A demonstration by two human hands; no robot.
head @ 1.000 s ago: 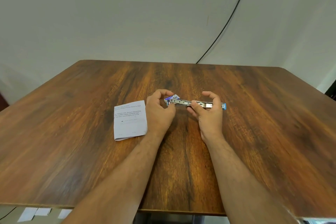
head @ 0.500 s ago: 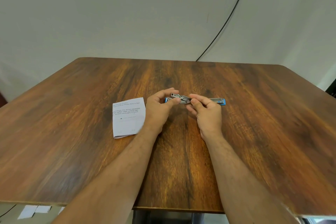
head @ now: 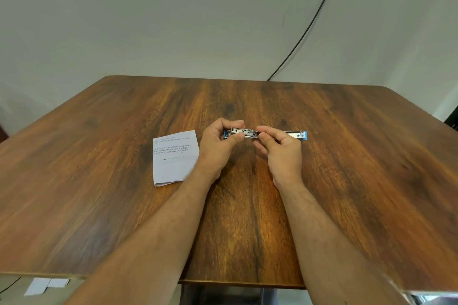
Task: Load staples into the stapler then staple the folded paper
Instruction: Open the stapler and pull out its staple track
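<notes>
Stapler: small blue-and-metal stapler (head: 265, 133) opened out over the wooden surface (head: 347, 181), loading apparently unfinished.
Hands: left hand (head: 219, 146) and right hand (head: 280, 148) both pinch it.
Paper: folded white printed sheet (head: 174, 158) left of the hands, unstapled.

Even soft light, wide-angle warp, perhaps slight blur

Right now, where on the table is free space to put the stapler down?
The table is bare right of the right hand and beyond the stapler. It is crowded between the paper and left hand.
</notes>
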